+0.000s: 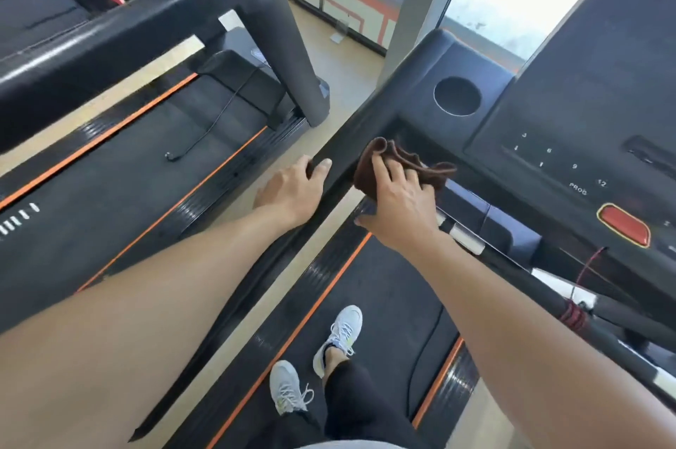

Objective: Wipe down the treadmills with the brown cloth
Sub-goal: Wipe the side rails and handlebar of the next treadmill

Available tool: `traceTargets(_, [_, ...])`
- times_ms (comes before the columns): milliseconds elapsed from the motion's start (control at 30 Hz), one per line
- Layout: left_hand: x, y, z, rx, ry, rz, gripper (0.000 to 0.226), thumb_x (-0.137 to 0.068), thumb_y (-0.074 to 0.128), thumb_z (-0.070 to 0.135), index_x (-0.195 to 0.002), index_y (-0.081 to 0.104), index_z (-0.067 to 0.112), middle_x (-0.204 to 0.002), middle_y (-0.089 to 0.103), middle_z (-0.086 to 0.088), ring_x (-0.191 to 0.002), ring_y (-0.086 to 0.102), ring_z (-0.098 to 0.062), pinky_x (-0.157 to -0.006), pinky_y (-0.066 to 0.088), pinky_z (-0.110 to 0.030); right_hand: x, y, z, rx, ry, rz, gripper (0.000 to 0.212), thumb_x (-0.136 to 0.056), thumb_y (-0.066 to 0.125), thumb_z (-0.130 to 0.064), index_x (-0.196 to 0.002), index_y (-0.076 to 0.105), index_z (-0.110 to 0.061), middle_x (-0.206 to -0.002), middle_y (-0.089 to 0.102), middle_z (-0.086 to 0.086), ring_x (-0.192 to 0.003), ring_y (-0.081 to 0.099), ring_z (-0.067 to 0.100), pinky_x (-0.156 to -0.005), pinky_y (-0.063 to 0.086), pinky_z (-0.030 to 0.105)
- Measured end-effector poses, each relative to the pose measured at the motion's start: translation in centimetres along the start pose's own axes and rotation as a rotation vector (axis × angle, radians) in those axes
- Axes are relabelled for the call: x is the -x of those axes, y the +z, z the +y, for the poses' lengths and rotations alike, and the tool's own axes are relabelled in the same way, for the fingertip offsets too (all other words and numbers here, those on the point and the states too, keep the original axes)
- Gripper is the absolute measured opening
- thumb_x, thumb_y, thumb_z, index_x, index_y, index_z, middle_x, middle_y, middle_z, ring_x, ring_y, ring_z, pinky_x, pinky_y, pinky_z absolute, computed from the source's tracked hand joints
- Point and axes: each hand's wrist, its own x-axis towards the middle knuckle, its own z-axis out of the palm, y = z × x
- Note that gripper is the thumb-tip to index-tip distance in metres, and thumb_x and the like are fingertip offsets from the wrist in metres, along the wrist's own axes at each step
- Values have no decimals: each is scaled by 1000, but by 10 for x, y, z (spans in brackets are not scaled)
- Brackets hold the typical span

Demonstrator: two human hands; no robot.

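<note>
I stand on the belt of a black treadmill (380, 287) with orange stripes. Its left handrail (351, 141) runs diagonally up to the console (585, 126). My left hand (292, 192) grips this handrail, thumb over the top. Just right of it, my right hand (402, 207) holds the bunched brown cloth (398, 159) against the inner side of the rail, where it meets the console. Part of the cloth is hidden under my fingers.
A second treadmill (146, 163) lies to the left, with a loose black cable on its belt. The console has a round cup holder (457, 96), number keys and a red stop button (623, 225) with a red cord. Windows stand ahead.
</note>
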Motion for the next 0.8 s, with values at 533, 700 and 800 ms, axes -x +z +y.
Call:
traceTargets(533, [17,15,0,-320,141,308,63,-105,24,60,-149,42,19,-131,67,-9,-113,65,-32,-86,48,-42,-66,-32,10,-181,84,-381,44,-78,74,-48,-103,69,-13,-95,70,4,-92,67,27,-81,57,37])
traceTargets(700, [18,26,-6,-608,552,396,73,-105,31,57,-164,9,19,-169,21,-9,-152,29,-28,-119,33,-47,-69,-29,25,-458,124,-457,48,-69,83,-45,-107,70,-17,-96,71,0,-87,67,20,-74,55,31])
traceTargets(800, [17,30,-5,-764,650,329,67,-106,26,51,-164,15,19,-171,15,-9,-155,20,-28,-124,24,-47,-38,-20,33,-276,43,-235,46,-79,73,-45,-112,53,-20,-92,62,-4,-85,60,23,-71,48,34])
